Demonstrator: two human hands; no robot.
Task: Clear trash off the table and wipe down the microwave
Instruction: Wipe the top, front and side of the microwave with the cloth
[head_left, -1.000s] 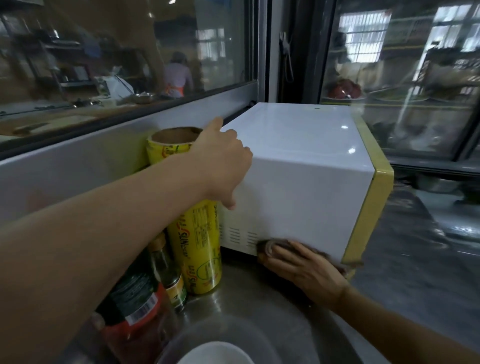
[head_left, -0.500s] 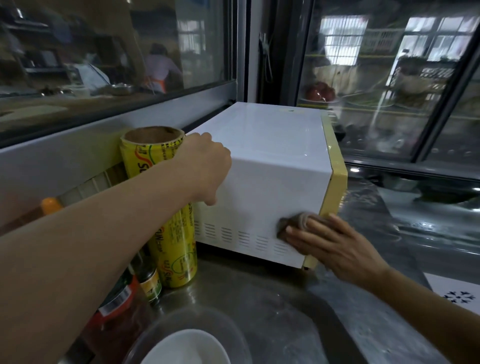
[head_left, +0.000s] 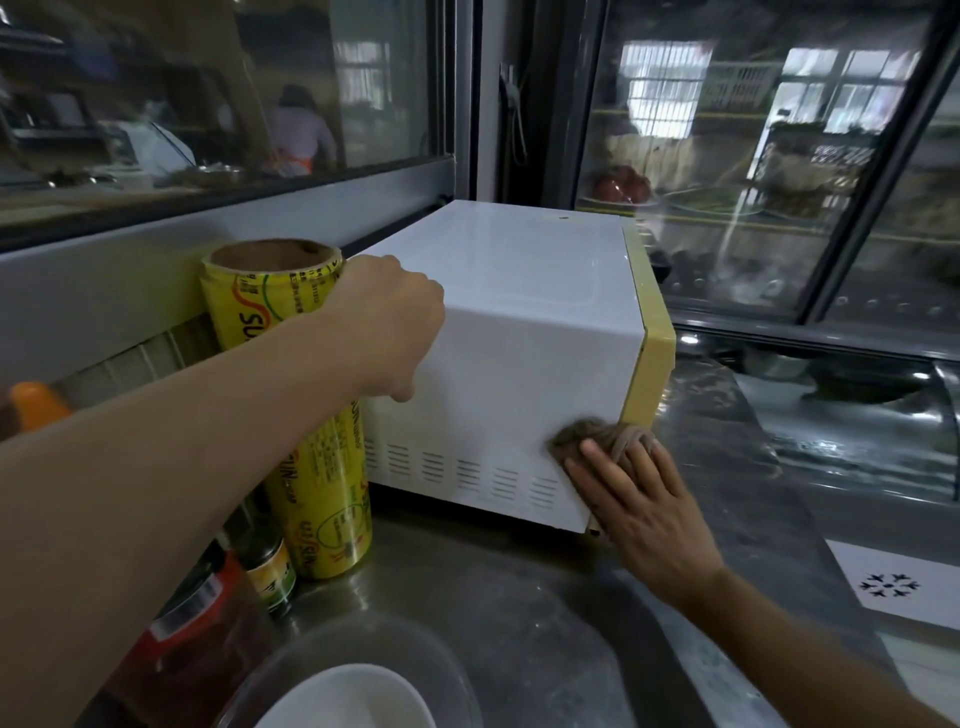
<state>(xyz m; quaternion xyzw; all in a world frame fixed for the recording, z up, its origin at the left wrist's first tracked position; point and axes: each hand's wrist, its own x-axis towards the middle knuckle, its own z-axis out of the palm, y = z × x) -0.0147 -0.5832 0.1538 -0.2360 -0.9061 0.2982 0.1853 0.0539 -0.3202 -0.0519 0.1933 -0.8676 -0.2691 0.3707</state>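
On the microwave (head_left: 519, 332) side, right hand (head_left: 639, 499), fingers spread, has slid its cloth (head_left: 587, 436) higher, toward the front edge.

A white microwave (head_left: 519, 332) with a yellow front frame stands on the steel table (head_left: 519, 623). The left hand (head_left: 387, 327) grips its far-left upper corner, fingers curled over the edge. The right hand (head_left: 639, 499) presses a brown cloth (head_left: 597, 436) flat against the near side, low by the yellow frame. Just left of the microwave stands an upright yellow wrap roll (head_left: 306, 415), with bottles (head_left: 265, 566) nearer. A white bowl (head_left: 348, 699) sits at the near edge.
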